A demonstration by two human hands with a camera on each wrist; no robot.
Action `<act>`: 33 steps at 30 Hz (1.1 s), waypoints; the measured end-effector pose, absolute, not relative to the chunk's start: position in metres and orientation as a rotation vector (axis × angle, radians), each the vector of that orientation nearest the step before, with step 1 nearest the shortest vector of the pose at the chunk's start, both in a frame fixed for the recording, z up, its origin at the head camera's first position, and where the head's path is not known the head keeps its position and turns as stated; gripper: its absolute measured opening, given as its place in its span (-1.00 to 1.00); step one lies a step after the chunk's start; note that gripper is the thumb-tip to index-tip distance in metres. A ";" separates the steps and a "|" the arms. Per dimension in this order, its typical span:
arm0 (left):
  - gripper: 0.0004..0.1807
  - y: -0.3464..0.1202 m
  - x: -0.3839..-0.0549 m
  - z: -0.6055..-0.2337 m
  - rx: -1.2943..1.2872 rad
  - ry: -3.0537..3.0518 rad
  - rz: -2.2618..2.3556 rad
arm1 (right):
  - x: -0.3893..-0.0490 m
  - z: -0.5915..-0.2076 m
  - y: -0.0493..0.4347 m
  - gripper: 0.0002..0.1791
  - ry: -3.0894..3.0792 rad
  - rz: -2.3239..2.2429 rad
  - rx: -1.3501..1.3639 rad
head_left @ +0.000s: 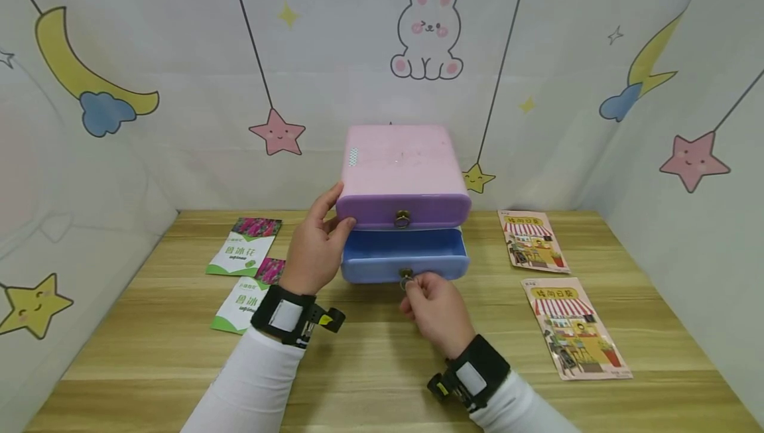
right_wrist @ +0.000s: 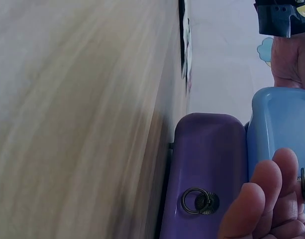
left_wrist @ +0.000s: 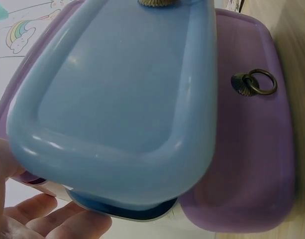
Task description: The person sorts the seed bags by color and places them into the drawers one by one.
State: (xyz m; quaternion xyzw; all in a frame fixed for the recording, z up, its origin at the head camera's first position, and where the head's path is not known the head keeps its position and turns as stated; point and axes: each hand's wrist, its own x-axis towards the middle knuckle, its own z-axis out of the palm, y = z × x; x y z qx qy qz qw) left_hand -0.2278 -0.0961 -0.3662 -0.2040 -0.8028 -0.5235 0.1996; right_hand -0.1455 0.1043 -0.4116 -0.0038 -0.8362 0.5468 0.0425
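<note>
A small chest of drawers [head_left: 400,161] with a pink top stands toward the back of the table. Its blue middle drawer [head_left: 370,272] is pulled forward, with a bare blue inside showing. The purple top drawer [head_left: 367,211] is pushed in; below the blue one, a purple bottom drawer [left_wrist: 247,159] shows in the wrist views. My right hand [head_left: 440,310] pinches the brass ring pull [right_wrist: 303,185] of the blue drawer. At the chest's left side rests my left hand [head_left: 316,247], its thumb at the front corner and its fingers lying along the side.
Two green-and-white seed packets [head_left: 245,247] with pink flowers lie left of the chest, the nearer partly behind my left wrist. To the right lie two sunflower-style packets, one farther back [head_left: 534,241] and one nearer [head_left: 575,327]. A patterned cloth [head_left: 322,75] hangs behind the table.
</note>
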 end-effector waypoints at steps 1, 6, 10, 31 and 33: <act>-0.35 -0.096 -0.228 -0.366 -0.576 -2.241 -1.460 | -0.144 -0.412 0.104 -0.73 -2.560 1.671 -0.008; -0.34 -0.097 -0.228 -0.367 -0.577 -2.241 -1.454 | -0.138 -0.412 0.105 -0.74 -2.566 1.676 -0.003; -0.33 -0.097 -0.228 -0.368 -0.579 -2.242 -1.452 | -0.133 -0.413 0.104 -0.75 -2.576 1.690 -0.022; -0.32 -0.096 -0.227 -0.367 -0.561 -2.246 -1.459 | -0.117 -0.411 0.106 -0.74 -2.605 1.733 -0.005; -0.33 -0.096 -0.227 -0.367 -0.565 -2.240 -1.461 | -0.115 -0.411 0.106 -0.74 -2.607 1.738 0.004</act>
